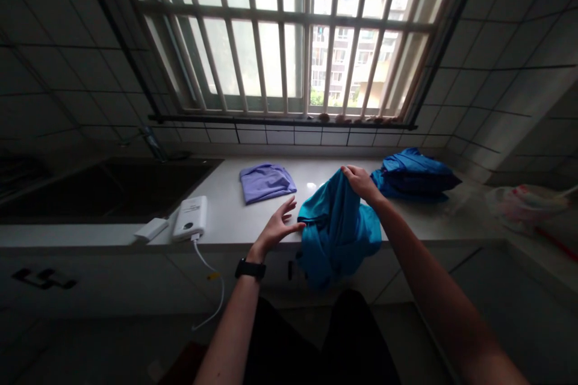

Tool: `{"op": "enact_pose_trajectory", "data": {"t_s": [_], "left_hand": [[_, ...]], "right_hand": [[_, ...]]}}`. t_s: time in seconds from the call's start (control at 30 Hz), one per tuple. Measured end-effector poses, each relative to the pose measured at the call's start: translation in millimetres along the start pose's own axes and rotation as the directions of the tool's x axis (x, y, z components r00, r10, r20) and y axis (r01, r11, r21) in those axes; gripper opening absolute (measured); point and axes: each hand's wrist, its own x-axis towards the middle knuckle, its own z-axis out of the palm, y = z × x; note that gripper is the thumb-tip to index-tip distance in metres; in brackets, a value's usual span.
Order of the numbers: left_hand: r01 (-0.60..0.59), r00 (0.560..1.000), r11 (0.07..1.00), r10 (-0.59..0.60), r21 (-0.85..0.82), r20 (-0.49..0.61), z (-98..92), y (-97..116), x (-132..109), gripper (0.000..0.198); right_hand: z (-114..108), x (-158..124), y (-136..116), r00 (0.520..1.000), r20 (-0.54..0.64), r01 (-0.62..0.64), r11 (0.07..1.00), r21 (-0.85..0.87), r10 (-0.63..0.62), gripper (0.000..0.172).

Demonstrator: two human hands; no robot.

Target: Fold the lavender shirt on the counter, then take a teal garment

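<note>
A turquoise cloth (336, 228) hangs bunched over the counter's front edge, its lower part below the countertop. My right hand (359, 181) pinches its top and holds it raised above the counter. At the cloth's left side is my left hand (279, 228), fingers spread, the thumb at the fabric's edge; whether it touches is unclear. A folded purple cloth (267, 183) lies flat on the white counter (226, 210), behind my left hand. Beyond my right wrist sits a pile of folded blue cloth (413, 173).
A white power bank (190, 218) with a cable hanging over the edge lies on the left, beside a small white box (151, 230). Farther left is a dark sink (103, 189) with a faucet (153, 145). A plastic bag (524, 207) sits far right. A barred window is behind.
</note>
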Motion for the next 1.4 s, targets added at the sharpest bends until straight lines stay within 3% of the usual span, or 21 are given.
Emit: {"op": "enact_pose_trajectory", "data": {"t_s": [0.1, 0.17, 0.2, 0.27, 0.33, 0.4, 0.5, 0.57, 0.63, 0.7, 0.77, 0.83, 0.87, 0.9, 0.93, 0.97, 1.03, 1.07, 1.13, 1.23, 1.4], "left_hand": [[-0.036, 0.991, 0.998, 0.029, 0.053, 0.127, 3.7, 8.0, -3.2, 0.098], [-0.003, 0.982, 1.000, 0.002, 0.009, 0.187, 4.6, 12.6, -5.5, 0.085], [0.023, 0.977, 1.000, -0.018, -0.021, 0.212, 4.1, 14.6, -6.9, 0.074], [0.064, 0.974, 0.995, -0.045, -0.078, 0.220, 1.7, 17.2, -9.8, 0.050], [0.063, 0.989, 0.990, -0.044, -0.128, 0.142, -1.3, 17.6, -11.6, 0.039], [0.050, 0.999, 0.983, -0.049, -0.178, 0.011, -2.8, 15.6, -11.0, 0.045], [0.072, 0.989, 0.972, -0.099, -0.224, -0.109, -1.7, 10.2, -5.1, 0.051], [0.098, 0.983, 0.968, -0.130, -0.230, -0.127, -0.1, 6.4, -0.3, 0.049], [0.109, 0.974, 0.960, -0.154, -0.258, -0.164, 1.2, 2.9, 3.5, 0.045], [0.113, 0.956, 0.942, -0.190, -0.315, -0.223, 2.0, -0.5, 5.7, 0.044], [0.108, 0.933, 0.926, -0.221, -0.363, -0.285, 2.3, -4.0, 6.5, 0.046], [0.083, 0.927, 0.930, -0.204, -0.358, -0.315, 2.3, -7.1, 6.6, 0.050], [0.057, 0.935, 0.939, -0.169, -0.339, -0.311, 2.2, -8.2, 6.5, 0.052], [0.025, 0.949, 0.949, -0.122, -0.315, -0.292, 1.8, -8.7, 6.4, 0.056], [-0.009, 0.962, 0.958, -0.070, -0.288, -0.262, 1.3, -8.3, 6.0, 0.063], [-0.036, 0.974, 0.964, -0.024, -0.262, -0.223, 0.7, -7.1, 5.2, 0.072], [-0.040, 0.993, 0.976, 0.015, -0.214, -0.119, -0.7, -1.7, 2.3, 0.085], [-0.012, 0.999, 0.982, 0.003, -0.190, -0.049, -1.3, 2.1, 0.2, 0.086], [0.057, 0.994, 0.993, -0.047, -0.104, 0.099, -1.8, 10.0, -4.8, 0.078], [0.055, 0.974, 0.996, -0.068, 0.067, 0.215, -0.4, 17.1, -9.5, 0.056], [-0.025, 0.998, 0.993, 0.031, 0.115, -0.051, 0.5, 12.8, -5.9, 0.029]], "right_hand": [[5.1, -5.3, -14.7, 0.995, 0.099, -0.035, 0.986, 0.160, 0.020, 0.035], [0.9, -12.1, -24.2, 0.967, 0.255, -0.099, 0.948, 0.302, 0.020, 0.032], [-3.7, -16.0, -27.8, 0.931, 0.364, -0.145, 0.922, 0.360, 0.004, 0.032], [-15.6, -23.2, -31.0, 0.807, 0.587, -0.239, 0.875, 0.421, -0.062, 0.035], [-25.9, -26.6, -28.4, 0.715, 0.686, -0.280, 0.845, 0.456, -0.134, 0.038], [-28.7, -24.7, -21.1, 0.761, 0.635, -0.248, 0.847, 0.470, -0.130, 0.038], [-16.2, -17.9, -7.6, 0.940, 0.337, -0.142, 0.965, 0.221, 0.061, 0.029], [-2.3, -17.0, -0.9, 0.977, 0.177, -0.111, 0.992, -0.065, 0.121, 0.027], [9.4, -21.0, 2.4, 0.972, 0.211, -0.059, 0.973, -0.224, 0.107, 0.031], [15.7, -27.8, 2.9, 0.919, 0.387, 0.028, 0.967, -0.252, 0.074, 0.034], [16.9, -34.4, 2.1, 0.797, 0.594, 0.077, 0.959, -0.272, 0.105, 0.039], [16.2, -38.7, 0.7, 0.632, 0.752, 0.073, 0.951, -0.300, 0.189, 0.039], [16.1, -39.5, -0.1, 0.577, 0.793, 0.046, 0.962, -0.269, 0.194, 0.037], [16.4, -39.4, -1.0, 0.573, 0.805, -0.002, 0.983, -0.184, 0.152, 0.037], [17.1, -38.2, -1.8, 0.627, 0.775, -0.060, 0.997, -0.045, 0.073, 0.038], [18.3, -35.8, -2.4, 0.726, 0.688, -0.109, 0.985, 0.134, -0.013, 0.040], [21.3, -27.9, -1.9, 0.927, 0.365, -0.107, 0.870, 0.481, -0.088, 0.044], [22.6, -22.7, -0.1, 0.982, 0.181, -0.060, 0.806, 0.589, -0.060, 0.046], [24.1, -12.1, 7.4, 0.992, -0.112, 0.037, 0.752, 0.658, 0.049, 0.047], [20.4, -2.5, 27.8, 0.941, -0.286, 0.020, 0.814, 0.580, 0.181, 0.043], [3.9, -13.0, 62.0, 0.900, -0.246, -0.314, 0.926, 0.209, 0.360, 0.025]]}}
